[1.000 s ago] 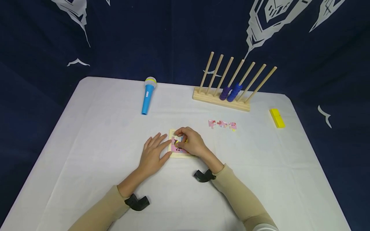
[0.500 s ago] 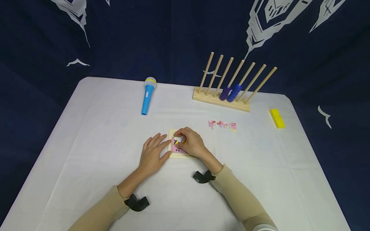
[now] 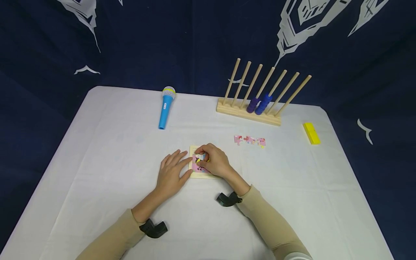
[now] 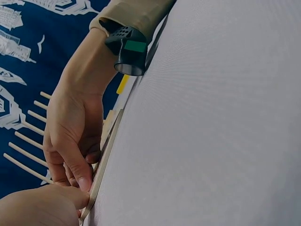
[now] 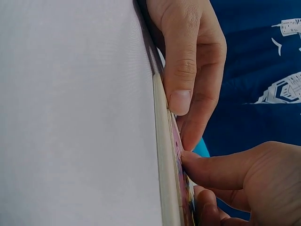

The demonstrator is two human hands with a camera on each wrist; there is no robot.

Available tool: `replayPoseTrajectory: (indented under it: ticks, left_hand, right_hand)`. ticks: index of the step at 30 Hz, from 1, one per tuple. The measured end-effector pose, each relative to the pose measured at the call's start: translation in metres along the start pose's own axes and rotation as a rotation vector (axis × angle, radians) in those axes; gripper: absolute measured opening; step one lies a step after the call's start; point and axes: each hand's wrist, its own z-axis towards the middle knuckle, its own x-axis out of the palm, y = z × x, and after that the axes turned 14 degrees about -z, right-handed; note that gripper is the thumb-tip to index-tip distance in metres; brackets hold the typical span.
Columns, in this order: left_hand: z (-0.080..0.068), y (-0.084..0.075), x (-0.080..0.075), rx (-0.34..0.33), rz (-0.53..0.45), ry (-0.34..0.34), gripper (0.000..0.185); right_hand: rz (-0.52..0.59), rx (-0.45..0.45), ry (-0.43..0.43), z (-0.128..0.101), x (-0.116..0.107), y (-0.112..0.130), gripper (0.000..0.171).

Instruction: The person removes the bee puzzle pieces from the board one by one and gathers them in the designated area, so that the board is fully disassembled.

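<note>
A small jigsaw puzzle in a pale wooden frame (image 3: 204,176) lies flat on the table, its pink picture partly hidden under the right hand. My left hand (image 3: 170,177) rests palm down to its left, fingers spread, with thumb and index tips at the frame's left edge. Over the picture, my right hand (image 3: 215,160) has thumb and fingers bent down, pinching a jigsaw piece (image 3: 198,159) at the puzzle's left part. In the right wrist view the right thumb (image 5: 211,169) touches the pink picture surface, close to the left hand's fingers (image 5: 202,101).
Three loose pink jigsaw pieces (image 3: 249,140) lie in a row to the right of the frame. Behind them stands a wooden peg rack (image 3: 240,112) with purple and blue rings. A blue toy microphone (image 3: 166,110) lies at the back left, a yellow block (image 3: 311,133) at the right.
</note>
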Motion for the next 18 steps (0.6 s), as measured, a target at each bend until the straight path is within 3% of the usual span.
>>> replayPoseTrajectory:
  ticks: [18]
  left_hand:
    - [0.0005, 0.0001, 0.0007, 0.005, 0.001, -0.002, 0.037]
  right_hand:
    - [0.008, -0.006, -0.024, 0.0002, 0.003, -0.0019, 0.033]
